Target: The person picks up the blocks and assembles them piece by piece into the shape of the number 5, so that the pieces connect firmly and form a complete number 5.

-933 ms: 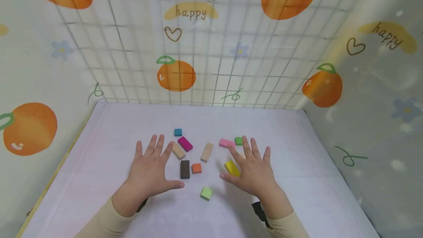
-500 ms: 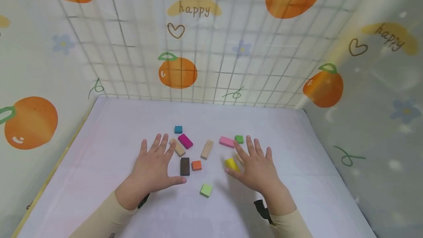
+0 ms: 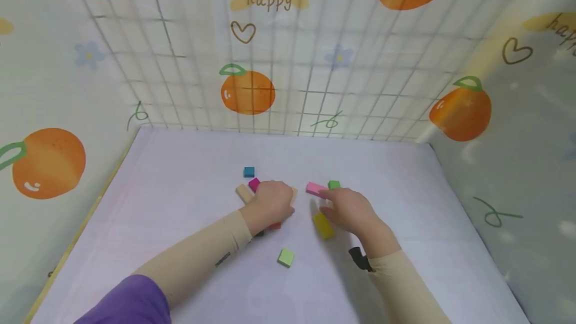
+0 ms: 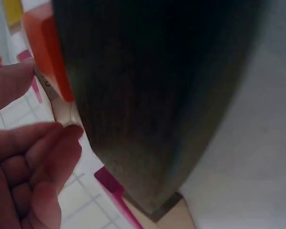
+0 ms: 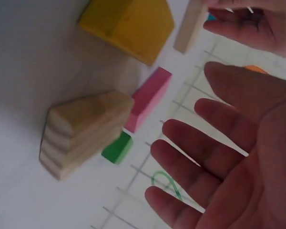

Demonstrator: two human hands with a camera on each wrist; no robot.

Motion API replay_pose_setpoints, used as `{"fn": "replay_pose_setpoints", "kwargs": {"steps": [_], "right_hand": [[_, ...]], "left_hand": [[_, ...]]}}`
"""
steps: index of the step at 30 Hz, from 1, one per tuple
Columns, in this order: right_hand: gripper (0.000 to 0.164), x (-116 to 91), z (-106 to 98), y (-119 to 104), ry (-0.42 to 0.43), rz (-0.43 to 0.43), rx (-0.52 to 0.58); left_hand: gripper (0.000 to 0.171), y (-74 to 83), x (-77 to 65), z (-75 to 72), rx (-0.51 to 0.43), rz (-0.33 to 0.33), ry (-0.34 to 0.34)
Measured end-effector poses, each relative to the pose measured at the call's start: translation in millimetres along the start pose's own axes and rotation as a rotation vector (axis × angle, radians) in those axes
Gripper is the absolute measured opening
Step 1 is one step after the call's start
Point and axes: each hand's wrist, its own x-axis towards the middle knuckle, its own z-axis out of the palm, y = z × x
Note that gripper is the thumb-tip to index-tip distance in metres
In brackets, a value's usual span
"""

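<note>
Left hand (image 3: 270,204): fingers curled, thumb and index tip at a plain wood block (image 5: 189,26) with a small gap between the tips. Can't tell if they've actually got hold of it; the block shows right at the fingertips, mostly covered by the hand from above.

Around that grip: orange block (image 3: 275,226) just on the near side, partly under the hand. Dark brown block (image 3: 259,233) below the wrist, mostly hidden. Magenta block (image 3: 254,184) just past the knuckles, far-left, second wood block (image 3: 244,194) left of the hand, blue block (image 3: 249,172) further out beyond both.

Right hand (image 3: 351,209): fingers spread, loosely bent, nothing in them. Pink block (image 3: 316,189) just ahead-left of the fingertips, green block (image 3: 334,184) just beyond the hand, yellow block (image 3: 324,226) on its near-left side. Third wood block (image 5: 86,129) below the palm, apart from the fingers.

Lime block (image 3: 286,257) sits nearer the body, between the two forearms.
</note>
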Motion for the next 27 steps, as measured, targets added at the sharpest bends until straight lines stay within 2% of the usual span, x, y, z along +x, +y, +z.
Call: {"fn": "replay_pose_setpoints", "kwargs": {"steps": [4, 9, 14, 22, 27], "right_hand": [[0.045, 12.2, 3.2, 0.9, -0.02, 0.012, -0.008], [0.042, 20.9, -0.9, 11.3, 0.025, 0.035, -0.035], [0.046, 30.0, -3.6, 32.4, 0.045, 0.083, -0.039], [0.049, 45.8, 1.4, 61.8, -0.046, 0.193, 0.09], [0.043, 55.0, 10.5, 68.8, -0.038, 0.178, 0.1]], "left_hand": [[0.025, 0.8, 13.5, 2.9, 0.012, -0.03, -0.022], [0.013, -3.4, 23.5, -1.4, -0.023, -0.033, -0.05], [0.009, -8.1, 33.1, -6.3, -0.031, -0.006, -0.031], [0.009, -15.7, 51.0, -9.1, 0.011, 0.022, 0.017], [0.01, -18.1, 57.1, -7.4, 0.022, -0.005, -0.016]]}}
